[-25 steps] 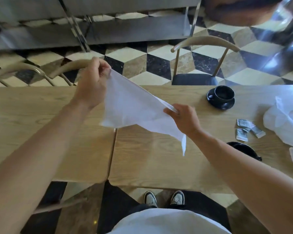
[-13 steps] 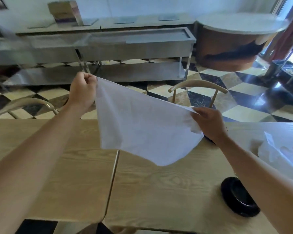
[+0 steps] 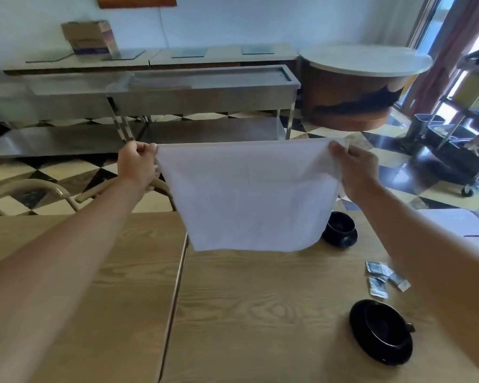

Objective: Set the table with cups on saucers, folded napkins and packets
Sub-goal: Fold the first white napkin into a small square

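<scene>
The napkin [image 3: 249, 197] hides part of the far cup [image 3: 340, 228]; packets [image 3: 382, 277] lie near. Left hand [image 3: 136, 165] and right hand [image 3: 356, 168] pinch its corners, now stretched flat, before slanted

White cloth napkin [image 3: 249, 197] spread open in the air

It hangs flat and square from fingers [image 3: 147, 149] pinching its top corners; below it on the wooden table, a black cup on a black saucer [image 3: 339, 229], a second black cup and saucer [image 3: 380, 331] nearer, small grey-printed paper packets [image 3: 382, 277] scattered between them
</scene>
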